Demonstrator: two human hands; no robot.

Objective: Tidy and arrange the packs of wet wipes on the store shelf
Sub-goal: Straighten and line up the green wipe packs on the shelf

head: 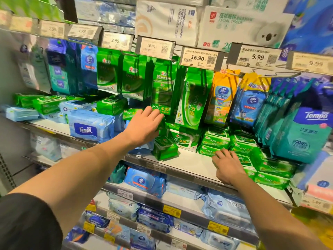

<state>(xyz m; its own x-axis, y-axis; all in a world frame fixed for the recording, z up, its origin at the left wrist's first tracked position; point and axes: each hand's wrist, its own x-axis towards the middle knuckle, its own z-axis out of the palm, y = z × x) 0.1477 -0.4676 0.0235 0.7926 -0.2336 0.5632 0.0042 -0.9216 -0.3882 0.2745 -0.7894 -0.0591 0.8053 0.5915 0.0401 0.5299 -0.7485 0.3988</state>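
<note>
The hanging packs (163, 87) at the centre are bright green with white and yellow writing. At three o'clock from them hangs a yellow pack (222, 98) with a blue round logo. At three o'clock again are blue packs (249, 105) with yellow tops. The big pack (302, 134) at the far right is teal with a dark blue band. At nine o'clock lies a pale blue pack (90, 127) with a dark blue label. The flat packs (216, 139) on the white shelf (194, 163) are green, perhaps with white lids. The price tags (199, 58) are white with black numbers.
</note>
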